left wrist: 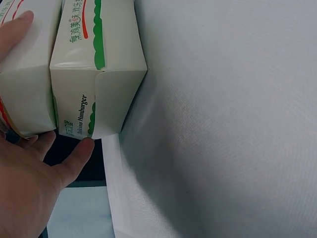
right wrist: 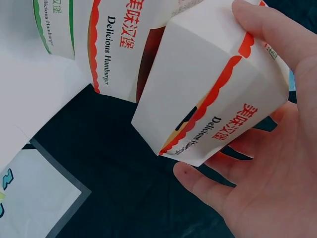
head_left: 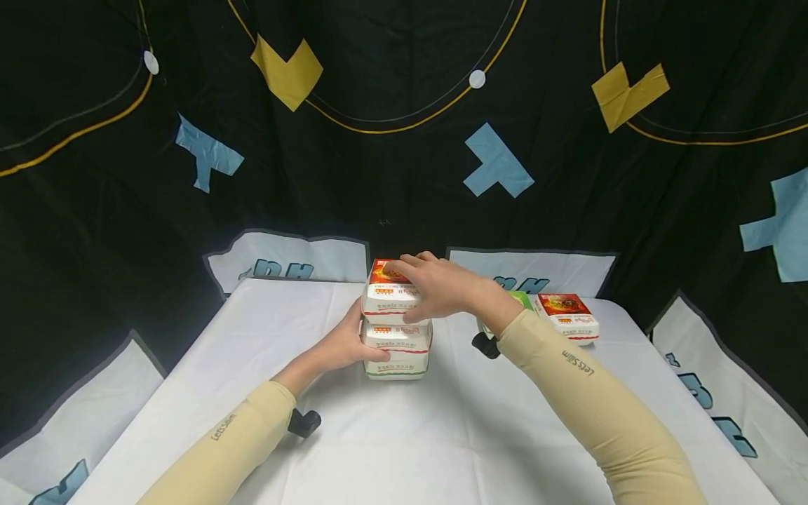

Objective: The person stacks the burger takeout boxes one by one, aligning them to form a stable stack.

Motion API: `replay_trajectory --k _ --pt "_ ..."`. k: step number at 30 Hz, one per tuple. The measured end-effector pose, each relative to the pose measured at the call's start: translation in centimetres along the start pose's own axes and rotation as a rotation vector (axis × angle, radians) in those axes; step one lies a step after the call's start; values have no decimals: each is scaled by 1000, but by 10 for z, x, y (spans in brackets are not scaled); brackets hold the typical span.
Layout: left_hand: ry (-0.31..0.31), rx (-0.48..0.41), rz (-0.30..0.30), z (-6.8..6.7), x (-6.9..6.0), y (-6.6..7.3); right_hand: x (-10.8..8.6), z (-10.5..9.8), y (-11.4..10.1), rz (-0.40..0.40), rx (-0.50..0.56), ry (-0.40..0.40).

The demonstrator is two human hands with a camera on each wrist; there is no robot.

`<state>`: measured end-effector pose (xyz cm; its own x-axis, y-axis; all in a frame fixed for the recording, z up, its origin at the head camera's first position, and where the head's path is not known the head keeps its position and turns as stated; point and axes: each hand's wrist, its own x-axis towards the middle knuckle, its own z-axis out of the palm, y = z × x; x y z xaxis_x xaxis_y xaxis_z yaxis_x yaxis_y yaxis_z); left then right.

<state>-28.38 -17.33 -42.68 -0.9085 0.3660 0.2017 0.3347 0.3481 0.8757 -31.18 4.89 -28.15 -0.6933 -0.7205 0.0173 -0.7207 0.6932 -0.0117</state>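
Burger boxes stand stacked on the white table. The top burger box point(head_left: 386, 301) has a red picture lid; my right hand point(head_left: 442, 286) grips it, thumb at the front and fingers over the far side. In the right wrist view this box point(right wrist: 198, 89) tilts against the middle red-trimmed box point(right wrist: 121, 49), a gap showing part of the lid below. Underneath is a green-trimmed box point(left wrist: 106, 44). My left hand point(head_left: 344, 344) holds the stack's left side, thumb across the front of the middle box point(head_left: 398, 339) and fingers behind, mostly hidden in the head view.
To the right on the table point(head_left: 379, 449) are a red-lidded burger box point(head_left: 566, 315) and a green-lidded one point(head_left: 522, 298), the latter partly hidden by my right arm. A black curtain point(head_left: 391, 189) hangs behind the table's far edge.
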Motion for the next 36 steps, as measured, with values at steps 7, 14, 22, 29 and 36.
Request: replay_trajectory --k 7,14,22,29,36 --pt "8 0 -5 2 0 1 -2 -2 0 -14 -2 -10" --pt "-5 -5 -21 3 -3 1 -3 0 0 -37 4 -19" --pt "7 -13 5 4 -2 4 -4 -2 0 -14 17 -28" --pt "27 -78 52 4 1 8 -4 -1 1 -19 16 -23" --pt "24 -109 76 5 2 9 -6 -1 2 -43 9 -9"
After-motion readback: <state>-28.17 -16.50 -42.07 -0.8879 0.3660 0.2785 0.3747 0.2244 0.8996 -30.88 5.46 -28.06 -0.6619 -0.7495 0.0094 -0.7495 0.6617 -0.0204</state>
